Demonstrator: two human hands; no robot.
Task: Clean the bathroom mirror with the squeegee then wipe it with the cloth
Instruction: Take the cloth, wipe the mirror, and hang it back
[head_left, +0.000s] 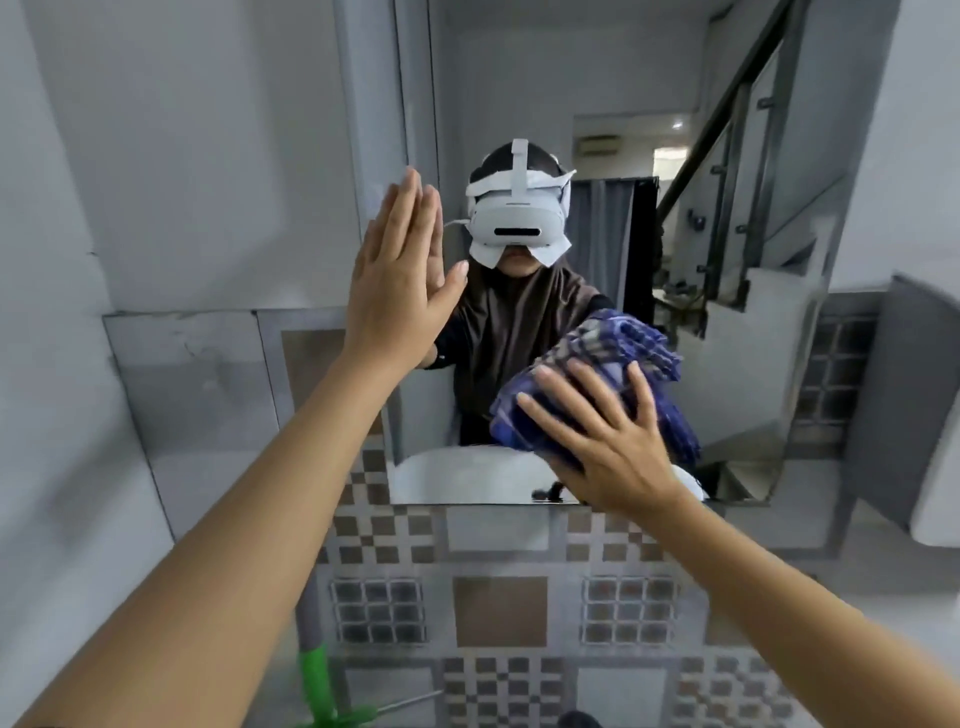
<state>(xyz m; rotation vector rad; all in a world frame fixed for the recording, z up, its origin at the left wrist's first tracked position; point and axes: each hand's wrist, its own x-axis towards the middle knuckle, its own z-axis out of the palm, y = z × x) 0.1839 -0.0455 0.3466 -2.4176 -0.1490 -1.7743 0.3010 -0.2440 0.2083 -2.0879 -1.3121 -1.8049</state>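
Observation:
The bathroom mirror (545, 104) hangs on the wall straight ahead and shows a person wearing a white headset. My left hand (397, 275) lies flat on the mirror's left part, fingers together and pointing up, holding nothing. My right hand (608, 441) presses a crumpled blue checked cloth (524, 410) against the lower right of the glass, fingers spread over it. The cloth's reflection shows just above it. A green squeegee (317, 680) with a grey handle leans below, at the bottom left of the tiled wall, with no hand on it.
Patterned brown and grey tiles (498, 613) cover the wall under the mirror. Plain grey wall (156, 156) lies to the left. A white fixture (935, 493) hangs at the right edge. The mirror reflects a white basin (467, 475) and a staircase.

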